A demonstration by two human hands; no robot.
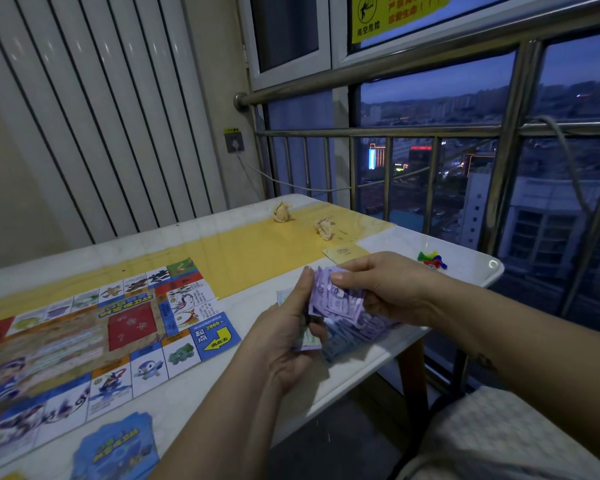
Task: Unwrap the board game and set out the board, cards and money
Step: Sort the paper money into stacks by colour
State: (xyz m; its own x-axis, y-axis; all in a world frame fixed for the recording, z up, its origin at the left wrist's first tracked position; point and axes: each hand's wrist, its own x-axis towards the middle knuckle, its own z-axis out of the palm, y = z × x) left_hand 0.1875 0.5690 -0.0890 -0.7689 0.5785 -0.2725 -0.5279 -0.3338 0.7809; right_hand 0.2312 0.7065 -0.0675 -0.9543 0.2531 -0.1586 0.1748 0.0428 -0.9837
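play money [336,299]: thin purple notes, light, floppy, likely to slide apart | left hand [291,330], right hand [388,289] close together, both pinching the wad above worktop [388,242], right of game board [84,334] | grip: edges, thumb on top

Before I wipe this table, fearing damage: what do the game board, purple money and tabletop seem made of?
The game board: thin printed paper or card, faint sheen, lies flat. The purple money: thin matt paper; notes bend and crumple. The tabletop: hard, glossy, stone-like or glass; reflects light.
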